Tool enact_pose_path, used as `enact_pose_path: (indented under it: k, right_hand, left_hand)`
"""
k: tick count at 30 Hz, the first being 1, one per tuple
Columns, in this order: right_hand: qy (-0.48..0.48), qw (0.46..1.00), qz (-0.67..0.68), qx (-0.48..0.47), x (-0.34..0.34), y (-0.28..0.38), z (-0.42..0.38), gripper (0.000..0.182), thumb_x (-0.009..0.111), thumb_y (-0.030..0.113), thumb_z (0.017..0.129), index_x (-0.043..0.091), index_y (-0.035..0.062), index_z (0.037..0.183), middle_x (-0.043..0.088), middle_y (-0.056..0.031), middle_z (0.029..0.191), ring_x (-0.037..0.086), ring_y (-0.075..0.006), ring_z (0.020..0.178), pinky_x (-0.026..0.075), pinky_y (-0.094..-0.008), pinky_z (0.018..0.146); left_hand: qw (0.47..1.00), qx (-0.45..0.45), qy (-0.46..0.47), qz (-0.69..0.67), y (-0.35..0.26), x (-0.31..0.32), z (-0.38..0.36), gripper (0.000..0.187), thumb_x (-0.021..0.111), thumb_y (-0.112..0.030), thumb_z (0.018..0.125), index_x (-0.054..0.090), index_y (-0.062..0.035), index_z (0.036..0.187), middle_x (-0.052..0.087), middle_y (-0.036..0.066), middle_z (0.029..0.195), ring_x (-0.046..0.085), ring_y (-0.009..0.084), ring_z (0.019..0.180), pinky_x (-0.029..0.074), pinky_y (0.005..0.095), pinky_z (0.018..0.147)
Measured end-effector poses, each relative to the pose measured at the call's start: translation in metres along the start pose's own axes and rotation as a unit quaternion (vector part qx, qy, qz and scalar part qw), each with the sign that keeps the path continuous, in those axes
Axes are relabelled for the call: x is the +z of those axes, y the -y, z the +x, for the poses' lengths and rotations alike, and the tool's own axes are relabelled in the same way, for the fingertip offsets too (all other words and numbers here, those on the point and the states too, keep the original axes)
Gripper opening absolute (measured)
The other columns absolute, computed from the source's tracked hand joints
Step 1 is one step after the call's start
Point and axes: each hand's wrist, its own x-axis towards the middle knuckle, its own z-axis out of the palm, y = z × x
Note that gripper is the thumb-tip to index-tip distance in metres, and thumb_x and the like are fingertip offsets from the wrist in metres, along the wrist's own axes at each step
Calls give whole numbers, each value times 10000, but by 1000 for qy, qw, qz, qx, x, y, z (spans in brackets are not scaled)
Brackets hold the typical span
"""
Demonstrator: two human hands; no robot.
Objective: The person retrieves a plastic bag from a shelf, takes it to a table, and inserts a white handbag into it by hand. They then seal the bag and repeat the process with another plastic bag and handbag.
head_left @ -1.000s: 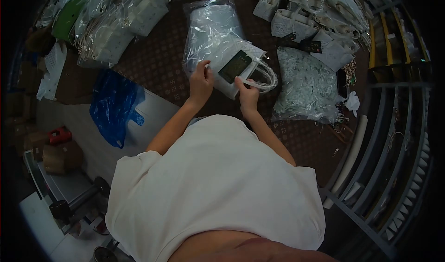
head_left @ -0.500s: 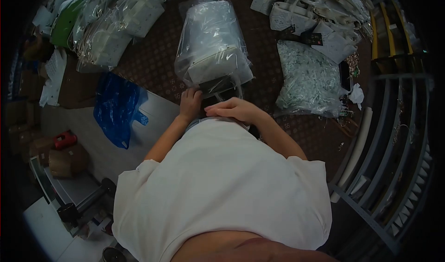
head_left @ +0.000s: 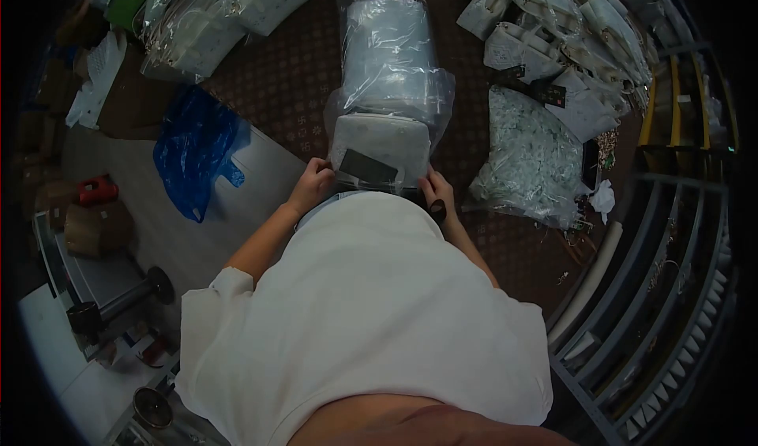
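Observation:
A white handbag [head_left: 380,134] lies flat in front of my body, with a clear plastic bag [head_left: 444,91] around it. On its near part rests a dark flat rectangle [head_left: 368,166], whose kind I cannot make out. My left hand [head_left: 314,181] is closed at the near left corner, its fingers pinching the edge of the plastic. At the near right corner my right hand [head_left: 437,191] is likewise closed on the plastic edge. A dark band or strap [head_left: 437,210] shows beside the right wrist. My shirt hides the nearest edge.
Beyond the handbag lies a stack of clear plastic bags [head_left: 388,31]. Wrapped white bags pile up at left [head_left: 197,39] and right [head_left: 537,47]. A filled plastic sack [head_left: 530,158] sits at right, a blue plastic bag [head_left: 193,150] at left. Metal racks [head_left: 643,288] stand at far right.
My hands were close together near the handbag's handles; now they are apart at its two near corners. The handbag lies squarer to me, and the dark rectangle shows on top.

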Motion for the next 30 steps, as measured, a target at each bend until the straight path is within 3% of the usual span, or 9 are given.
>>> enact_pose_path:
  k: [4, 6, 9, 13, 15, 18, 20, 28, 30]
  right_hand:
    - [-27, 989, 115, 88, 13, 5, -40, 439, 613, 113, 766, 486, 17, 1175, 577, -140, 840, 571, -202, 798, 430, -262, 730]
    - [-86, 994, 56, -18, 3, 40, -36, 440, 619, 107, 754, 498, 27, 1169, 573, -138, 825, 562, -217, 757, 440, -281, 708]
    - [-101, 995, -18, -15, -13, 61, -22, 421, 604, 83, 751, 510, 31, 1158, 576, -158, 783, 569, -268, 696, 456, -322, 660]
    - [-120, 987, -101, -37, -60, 91, 4, 331, 553, 9, 749, 559, 23, 1080, 601, -192, 856, 598, -299, 764, 462, -336, 643]
    - [-113, 961, -233, -98, -97, 148, 10, 201, 540, 17, 735, 581, 14, 931, 570, -186, 706, 566, -344, 658, 455, -405, 588]
    - [-96, 934, -337, -72, -133, 215, 1, 59, 535, 22, 718, 567, 12, 766, 569, -174, 673, 565, -341, 632, 450, -413, 568]
    - [-71, 942, -320, -66, -142, 230, -2, 32, 541, 30, 710, 557, 9, 728, 565, -174, 654, 564, -342, 621, 450, -412, 563]
    - [-9, 955, -296, -13, -137, 192, -14, 83, 543, 38, 687, 580, -9, 745, 558, -190, 637, 563, -349, 610, 447, -389, 560]
    - [-25, 955, -296, 19, -145, 199, -17, 101, 534, 37, 691, 594, -11, 757, 562, -195, 642, 571, -335, 605, 452, -373, 560]
  left_hand:
    - [995, -55, 84, -19, -2, -12, -7, 103, 521, 31, 753, 522, -25, 839, 479, 143, 883, 519, 316, 784, 450, 360, 678]
    - [988, -59, 117, -79, -7, -14, -4, 113, 513, 58, 743, 495, -18, 825, 485, 120, 808, 518, 267, 723, 441, 340, 643]
    - [975, -111, 82, -172, -31, -25, 19, 130, 501, 73, 742, 470, -13, 833, 472, 112, 742, 511, 224, 676, 431, 301, 622]
    - [990, -21, -13, -140, -91, -79, 80, 125, 479, 79, 758, 462, -17, 836, 483, 95, 736, 508, 187, 661, 421, 267, 603]
    - [991, 13, -39, -125, -121, -108, 103, 115, 470, 80, 766, 471, -16, 829, 490, 89, 742, 511, 185, 659, 422, 264, 598]
    - [995, 56, -53, -65, -149, -139, 130, 104, 493, 51, 780, 520, -8, 861, 502, 82, 751, 511, 179, 644, 426, 263, 598]
    - [995, -41, 58, -74, -148, -149, 141, 114, 513, 2, 819, 539, -10, 928, 480, 38, 811, 463, 94, 614, 405, 230, 565]
    - [988, -77, 134, 6, -137, -121, 112, 176, 626, -76, 766, 597, 1, 921, 523, 49, 746, 523, 102, 674, 425, 211, 580]
    - [956, -234, 173, -30, -140, -130, 113, 128, 622, -32, 748, 622, 13, 868, 523, 54, 765, 531, 94, 623, 421, 188, 524]
